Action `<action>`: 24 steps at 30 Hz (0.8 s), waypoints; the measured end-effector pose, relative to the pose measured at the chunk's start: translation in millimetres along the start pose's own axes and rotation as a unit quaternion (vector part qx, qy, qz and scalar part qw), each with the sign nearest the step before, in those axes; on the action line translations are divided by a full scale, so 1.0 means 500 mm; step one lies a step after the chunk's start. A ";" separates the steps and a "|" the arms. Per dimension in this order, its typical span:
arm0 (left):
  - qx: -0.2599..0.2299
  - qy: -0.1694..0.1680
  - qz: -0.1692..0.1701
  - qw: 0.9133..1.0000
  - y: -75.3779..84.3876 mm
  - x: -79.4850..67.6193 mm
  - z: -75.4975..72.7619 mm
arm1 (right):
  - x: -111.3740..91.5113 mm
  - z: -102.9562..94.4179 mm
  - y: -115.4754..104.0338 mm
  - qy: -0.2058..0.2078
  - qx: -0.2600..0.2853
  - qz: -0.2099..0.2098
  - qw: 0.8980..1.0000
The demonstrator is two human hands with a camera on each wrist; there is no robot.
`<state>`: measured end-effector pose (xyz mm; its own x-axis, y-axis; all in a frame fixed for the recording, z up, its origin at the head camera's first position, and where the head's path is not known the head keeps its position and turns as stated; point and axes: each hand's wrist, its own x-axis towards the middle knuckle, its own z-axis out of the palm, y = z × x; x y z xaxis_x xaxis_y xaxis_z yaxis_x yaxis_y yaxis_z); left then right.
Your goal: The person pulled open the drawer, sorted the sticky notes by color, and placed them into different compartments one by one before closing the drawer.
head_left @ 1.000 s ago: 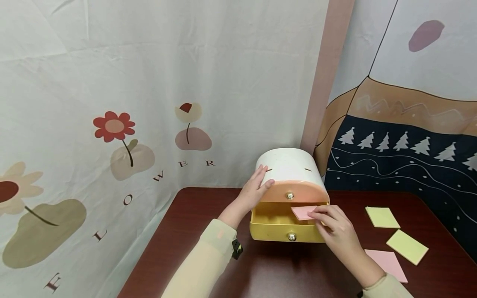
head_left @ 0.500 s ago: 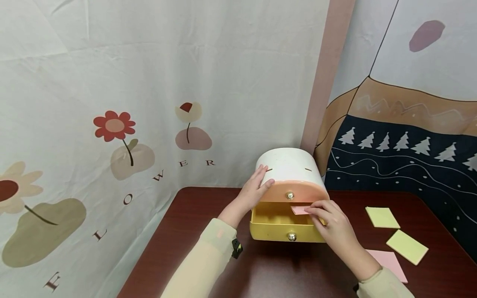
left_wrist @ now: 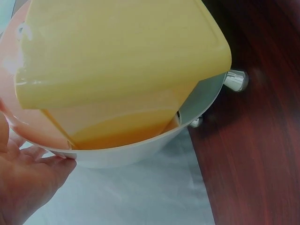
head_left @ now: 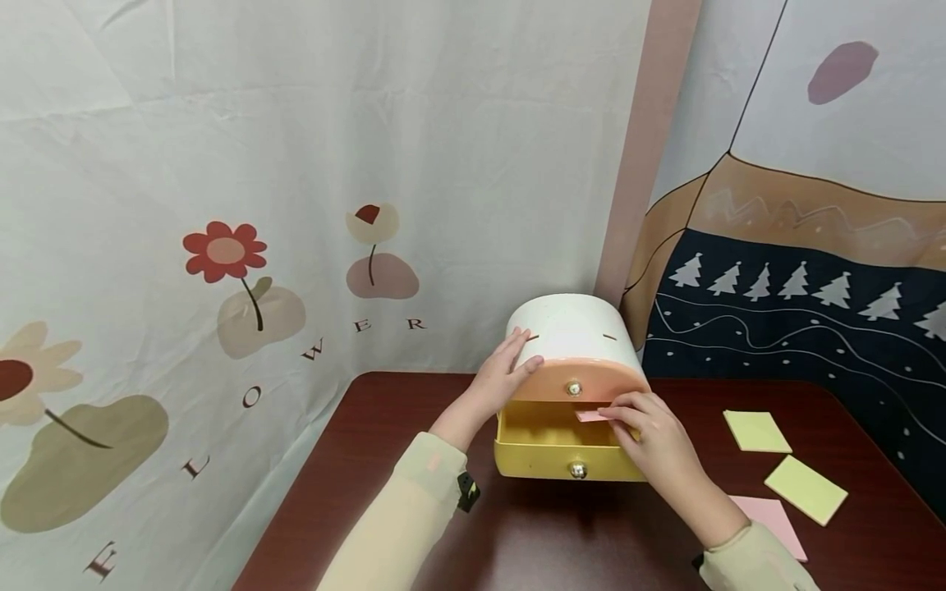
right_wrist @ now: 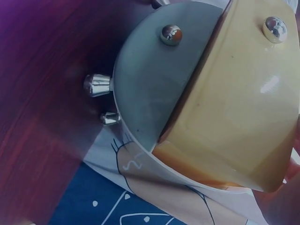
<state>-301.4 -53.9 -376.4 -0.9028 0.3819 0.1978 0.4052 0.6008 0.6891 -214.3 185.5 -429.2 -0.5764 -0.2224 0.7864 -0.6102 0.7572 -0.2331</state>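
Note:
A small rounded drawer cabinet [head_left: 571, 318] has a white top, a peach upper drawer [head_left: 535, 382] pushed in and a yellow drawer [head_left: 534, 462] pulled out. My left hand [head_left: 495, 384] rests against the cabinet's left side, fingers extended along the white shell; its thumb and fingers also show at the rim in the left wrist view. At the drawer's right side, my right hand [head_left: 656, 433] pinches a pink sticky note pad [head_left: 589, 416] between thumb and fingers. The pad is over the drawer's interior, partly hidden by the fingers. Below the yellow drawer, the right wrist view shows a grey-green drawer [right_wrist: 154, 79].
Two yellow sticky note pads [head_left: 757, 432] and another pink pad [head_left: 771, 525] lie on the dark red table [head_left: 562, 550] to the right. Short metal feet [right_wrist: 98, 85] support the cabinet. Printed curtains [head_left: 473, 164] hang close behind it.
My right hand has moved the pink pad back and deeper into the yellow drawer, so less of it shows. My left hand has stayed on the cabinet.

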 end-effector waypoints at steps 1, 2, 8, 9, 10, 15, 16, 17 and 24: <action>0.001 0.000 0.000 1.000 0.000 0.000 0.000 | 0.001 0.001 0.000 -0.001 -0.004 0.001 1.000; 0.002 0.000 0.000 1.000 0.000 0.000 0.000 | 0.002 0.001 -0.001 -0.001 -0.009 0.002 1.000; 0.005 0.000 0.000 1.000 0.000 0.001 0.001 | 0.011 -0.002 -0.005 -0.026 -0.022 0.019 0.999; 0.005 0.001 0.000 1.000 0.000 0.001 0.001 | 0.012 -0.003 -0.005 -0.034 -0.023 0.024 0.999; 0.005 0.002 0.001 1.000 -0.001 0.001 0.001 | 0.014 -0.004 -0.006 -0.043 -0.026 0.029 0.998; 0.002 0.003 0.000 1.000 -0.001 0.000 0.002 | 0.021 -0.008 -0.008 -0.086 -0.037 0.051 0.994; 0.001 0.003 -0.001 1.000 -0.001 0.001 0.002 | 0.022 -0.008 -0.008 -0.092 -0.039 0.052 0.994; 0.000 0.003 -0.001 1.000 -0.002 0.001 0.003 | 0.023 -0.008 -0.008 -0.096 -0.040 0.053 0.993; 0.002 0.006 0.003 1.000 -0.004 0.002 0.004 | 0.026 -0.008 -0.009 -0.121 -0.045 0.056 0.990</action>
<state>-302.6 -53.3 -379.1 -0.9017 0.3776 0.2106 0.4117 0.6015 0.6846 -216.9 181.9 -415.7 -0.7570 -0.2662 0.5967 -0.4909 0.8344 -0.2506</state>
